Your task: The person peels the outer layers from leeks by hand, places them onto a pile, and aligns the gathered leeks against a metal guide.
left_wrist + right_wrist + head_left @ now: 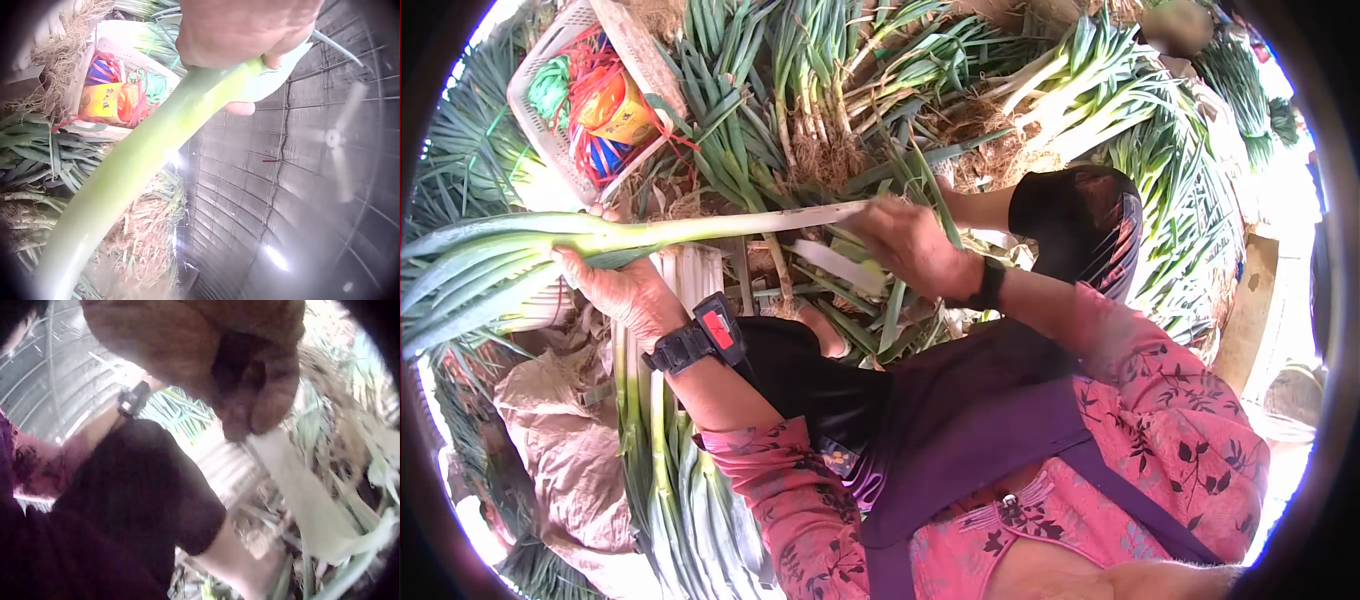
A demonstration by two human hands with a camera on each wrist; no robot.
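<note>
A long green onion (730, 224) lies level across the head view, leafy tops to the left and white shank to the right. My left hand (622, 290) grips it where the leaves begin to fan out; the left wrist view shows the fingers (240, 107) wrapped round the stalk. My right hand (915, 245), blurred, is at the white end of the shank. Its curled fingers pinch a pale strip of outer leaf (306, 500), which hangs down limp in the right wrist view.
A white plastic basket (550, 50) with coloured ties stands at upper left. Rooted green onions (815, 110) lie in heaps ahead, and trimmed long ones (665, 470) lie beside my left arm. Peeled leaves litter the ground between my knees. A brown sack (565, 440) is at left.
</note>
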